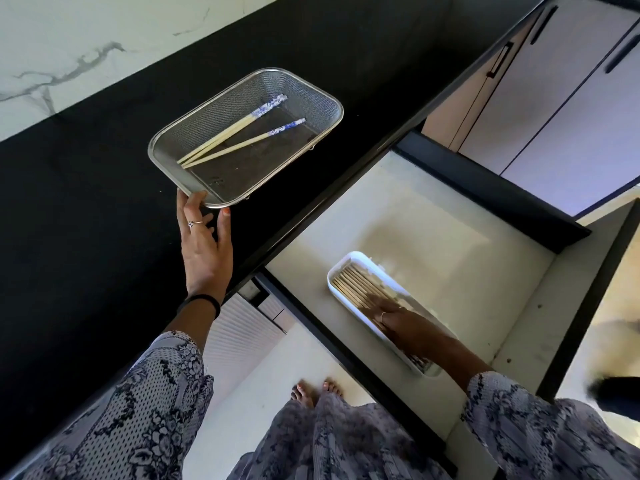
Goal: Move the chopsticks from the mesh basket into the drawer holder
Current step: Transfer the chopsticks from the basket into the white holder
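A steel mesh basket (313, 98) sits on the black counter. Inside it lie three pale chopsticks (228, 142) with blue-patterned tops. My left hand (204, 244) touches the basket's near corner, its fingers spread along the rim. In the open drawer, a white oblong holder (341, 266) contains several chopsticks (353, 282) laid side by side. My right hand (405, 322) rests inside the holder on those chopsticks, palm down; whether its fingers grip any is hidden.
The black counter (86, 220) runs along a white marble wall. The pale drawer floor (433, 220) surrounds the holder, edged by the dark drawer rim (346, 351). Cabinet doors with black handles (540, 26) stand at upper right. My bare feet (315, 391) are below.
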